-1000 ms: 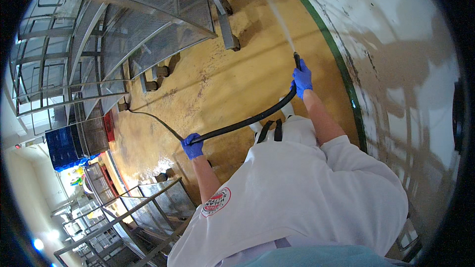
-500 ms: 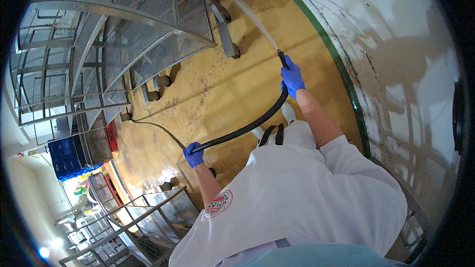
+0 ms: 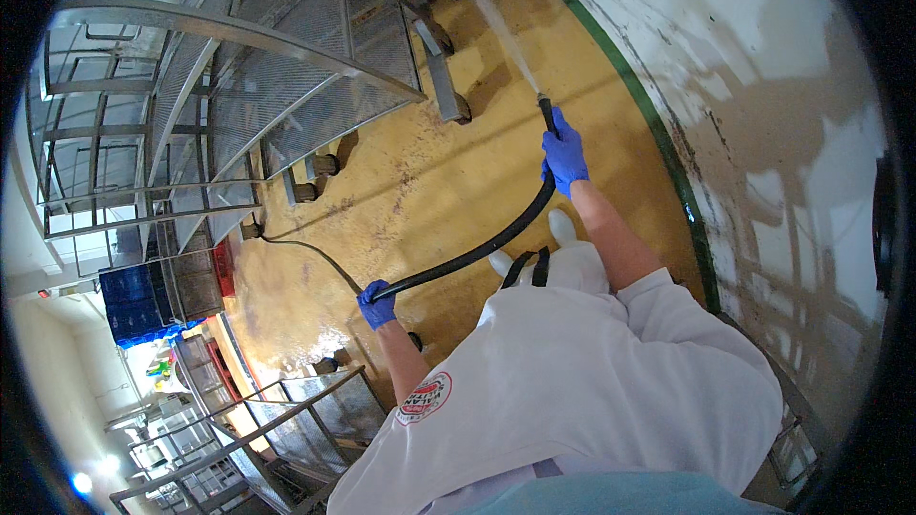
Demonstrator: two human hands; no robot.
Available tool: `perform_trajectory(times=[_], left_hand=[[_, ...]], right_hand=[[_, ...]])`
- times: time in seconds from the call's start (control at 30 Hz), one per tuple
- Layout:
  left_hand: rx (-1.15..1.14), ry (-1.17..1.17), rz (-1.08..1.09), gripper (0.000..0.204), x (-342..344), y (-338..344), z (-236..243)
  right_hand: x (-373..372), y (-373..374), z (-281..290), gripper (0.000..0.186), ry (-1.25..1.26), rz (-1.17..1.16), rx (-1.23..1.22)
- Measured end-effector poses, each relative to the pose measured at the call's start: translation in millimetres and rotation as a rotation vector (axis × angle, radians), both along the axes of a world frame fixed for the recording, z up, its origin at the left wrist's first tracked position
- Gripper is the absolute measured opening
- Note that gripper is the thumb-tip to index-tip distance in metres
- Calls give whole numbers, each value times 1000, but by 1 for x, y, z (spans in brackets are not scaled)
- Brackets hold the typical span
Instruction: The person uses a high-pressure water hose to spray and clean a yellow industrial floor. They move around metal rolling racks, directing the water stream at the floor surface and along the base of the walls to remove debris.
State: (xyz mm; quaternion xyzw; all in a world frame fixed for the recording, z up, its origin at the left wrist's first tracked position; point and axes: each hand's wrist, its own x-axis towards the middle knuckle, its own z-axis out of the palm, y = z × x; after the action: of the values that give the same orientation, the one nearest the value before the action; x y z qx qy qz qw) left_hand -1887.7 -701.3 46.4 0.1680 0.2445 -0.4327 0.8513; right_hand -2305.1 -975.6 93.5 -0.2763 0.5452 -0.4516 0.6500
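Note:
A thick black hose (image 3: 482, 250) bends across in front of me between my two blue-gloved hands. My right hand (image 3: 565, 154) is wrapped round it just behind the nozzle (image 3: 544, 100). From that tip a white jet of water (image 3: 504, 33) shoots forward and slightly left, low toward the far floor by the wall. Farther back along the line, my left hand (image 3: 376, 305) grips the other end of the thick section. A thinner dark hose (image 3: 320, 250) runs on from there across the floor to the left, toward a rack's wheel.
Tall metal racks with mesh shelves (image 3: 296, 29) on wheels stand at the left. Another metal frame (image 3: 315, 410) is at lower left. Blue crates (image 3: 135, 303) lie beyond. A stained white wall (image 3: 744, 133) with a green base strip rises at right. The yellow floor (image 3: 401, 200) looks wet.
The view has shifted a little, so the racks sit slightly lower and farther right. Both hands keep their grip, and the water jet still runs.

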Motion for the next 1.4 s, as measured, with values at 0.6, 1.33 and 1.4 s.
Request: perform_trajectory(times=[0.6,1.33,1.4], left_hand=[[1,-165,-29,31,-17,-5,-7],[-141,-141,13,31,-14,-12,2],[-97,-202,19,31,-12,-9,-3]], right_hand=[[-4,-14,75,55,315,39,-407],[2,-4,139,56,201,97,-651],[4,-5,136,56,230,74,-729]])
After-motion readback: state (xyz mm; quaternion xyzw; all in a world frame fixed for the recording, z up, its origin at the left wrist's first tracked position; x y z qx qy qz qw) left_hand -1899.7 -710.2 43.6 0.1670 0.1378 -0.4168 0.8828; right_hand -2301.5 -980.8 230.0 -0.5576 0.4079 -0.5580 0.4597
